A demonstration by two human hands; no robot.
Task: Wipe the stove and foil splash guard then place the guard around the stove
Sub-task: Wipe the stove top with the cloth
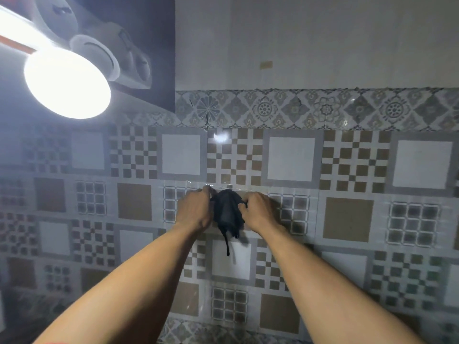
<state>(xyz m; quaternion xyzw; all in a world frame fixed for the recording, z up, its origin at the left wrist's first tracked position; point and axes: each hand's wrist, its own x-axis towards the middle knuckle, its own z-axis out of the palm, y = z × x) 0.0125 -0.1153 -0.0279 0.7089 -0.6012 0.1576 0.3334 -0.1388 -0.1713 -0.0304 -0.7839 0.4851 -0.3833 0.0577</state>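
Observation:
A black cloth (228,212) hangs against the patterned tile wall (347,214) at arm's length. My left hand (195,211) grips its left side and my right hand (258,211) grips its right side. A thin dark strand of the cloth dangles below. A strip of clear tape or film (198,183) shows on the wall just above my hands. Neither the stove nor the foil splash guard is in view.
A bright round lamp (67,85) glares at the upper left, under a white fixture (99,53) and a dark panel (154,45). Plain white wall (323,40) sits above a floral tile border (298,109).

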